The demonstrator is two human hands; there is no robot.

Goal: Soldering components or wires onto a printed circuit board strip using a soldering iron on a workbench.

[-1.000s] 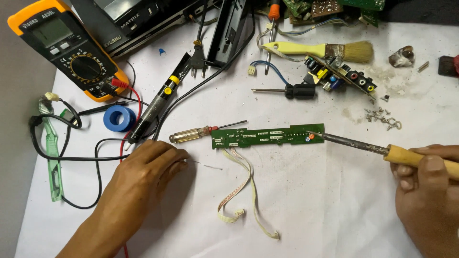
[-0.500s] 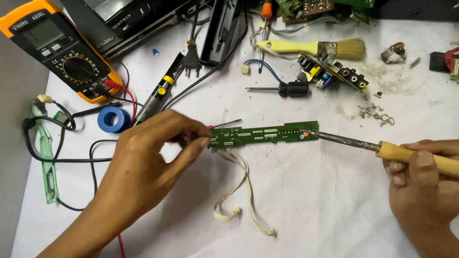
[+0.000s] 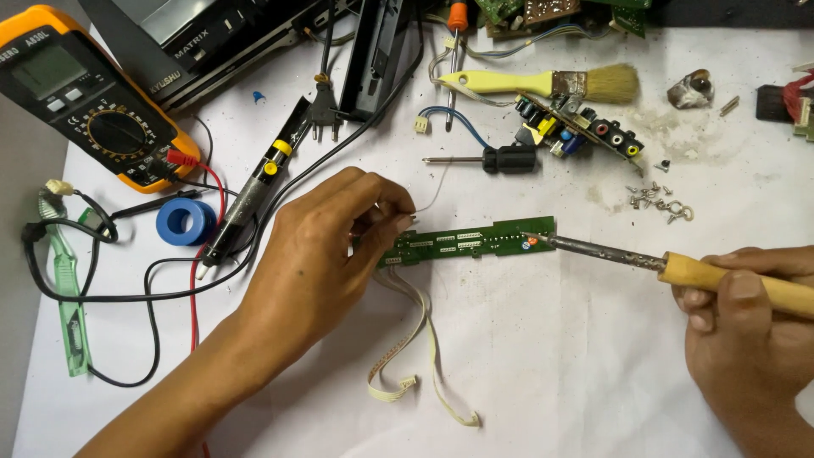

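A long narrow green circuit board (image 3: 475,242) lies on the white sheet in the middle. My left hand (image 3: 326,250) rests at the board's left end, covering that end, with thumb and fingers pinched on a thin silvery wire (image 3: 434,191) that arcs up and to the right. My right hand (image 3: 746,331) grips the wooden handle of a soldering iron (image 3: 593,248). Its metal tip touches the right end of the board, next to a small orange part. Two pale ribbon cables (image 3: 407,356) trail from the board's left part toward me.
An orange multimeter (image 3: 93,110) with red and black leads sits far left, beside a blue tape roll (image 3: 185,220) and a black desoldering pump (image 3: 254,195). Behind the board lie a yellow-handled brush (image 3: 543,83), a black screwdriver (image 3: 500,159), a small board with jacks (image 3: 585,127) and loose screws (image 3: 653,199).
My left hand has moved up from the bare sheet to the board's left end and now pinches the thin wire, hiding the amber-handled screwdriver. The soldering iron stays on the board's right end.
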